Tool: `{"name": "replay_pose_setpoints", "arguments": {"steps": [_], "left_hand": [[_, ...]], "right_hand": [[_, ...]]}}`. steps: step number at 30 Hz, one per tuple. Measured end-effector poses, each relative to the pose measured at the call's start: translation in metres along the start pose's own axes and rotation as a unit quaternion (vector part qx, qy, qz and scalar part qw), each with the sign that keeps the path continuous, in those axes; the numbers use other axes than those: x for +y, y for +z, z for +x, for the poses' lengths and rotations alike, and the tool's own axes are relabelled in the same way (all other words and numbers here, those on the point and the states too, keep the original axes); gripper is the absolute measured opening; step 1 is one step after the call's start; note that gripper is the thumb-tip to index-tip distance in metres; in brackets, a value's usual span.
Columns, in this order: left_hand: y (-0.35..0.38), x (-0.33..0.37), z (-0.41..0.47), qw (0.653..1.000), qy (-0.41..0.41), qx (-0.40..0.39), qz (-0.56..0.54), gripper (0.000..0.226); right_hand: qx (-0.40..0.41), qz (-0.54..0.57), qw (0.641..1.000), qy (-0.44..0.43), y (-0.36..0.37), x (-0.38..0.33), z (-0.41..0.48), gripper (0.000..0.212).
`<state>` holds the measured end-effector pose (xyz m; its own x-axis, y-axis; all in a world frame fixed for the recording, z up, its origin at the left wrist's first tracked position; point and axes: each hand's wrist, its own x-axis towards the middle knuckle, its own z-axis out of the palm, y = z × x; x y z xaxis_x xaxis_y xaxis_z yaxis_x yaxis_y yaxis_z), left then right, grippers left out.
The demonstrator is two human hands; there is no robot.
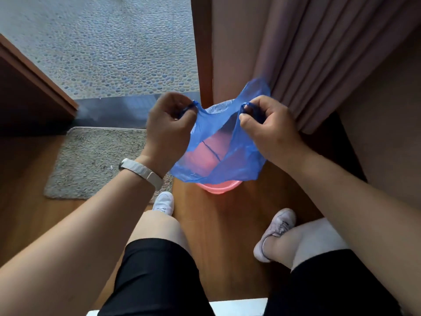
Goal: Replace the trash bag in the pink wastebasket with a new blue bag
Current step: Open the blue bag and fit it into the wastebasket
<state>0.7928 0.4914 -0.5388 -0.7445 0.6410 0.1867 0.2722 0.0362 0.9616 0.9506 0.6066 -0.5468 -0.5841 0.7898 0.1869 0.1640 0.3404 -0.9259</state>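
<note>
Blue bag (241, 156) is hanging between both hands, directly over the pink wastebasket (218, 187), which is sitting on the wood floor just below the wrists. Left hand (169, 126) is pinching one bunched edge of the bag mouth, fingers curled round it. Right hand (271, 131) is gripping the opposite edge the same way. Edges are being held apart, so my read is the mouth is getting spread open above the rim so the film can drop straight in.

Bag is looking empty. Film is translucent, with pink showing through it between the hands. Basket interior is mostly hiding behind the bag and only the near rim is showing below it, so I can't tell whether an old liner is sitting inside.

Curtain (319, 65) is hanging just past the right hand, close to the bag's far flap. Grey mat (95, 160) is lying outboard of the left wrist.
</note>
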Motion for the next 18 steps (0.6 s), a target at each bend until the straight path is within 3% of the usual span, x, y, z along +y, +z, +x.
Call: {"name": "replay_pose_setpoints", "arguments": {"steps": [8,18], "left_hand": [[-0.023,0.043,-0.089,1.000,0.010,0.018,-0.011,0.021],[-0.017,0.039,-0.092,1.000,-0.009,0.026,-0.001,0.017]], "right_hand": [[0.035,0.010,0.999,-0.020,-0.016,-0.036,-0.085,0.016],[0.048,0.073,0.996,0.007,-0.014,-0.024,-0.095,0.008]]}}
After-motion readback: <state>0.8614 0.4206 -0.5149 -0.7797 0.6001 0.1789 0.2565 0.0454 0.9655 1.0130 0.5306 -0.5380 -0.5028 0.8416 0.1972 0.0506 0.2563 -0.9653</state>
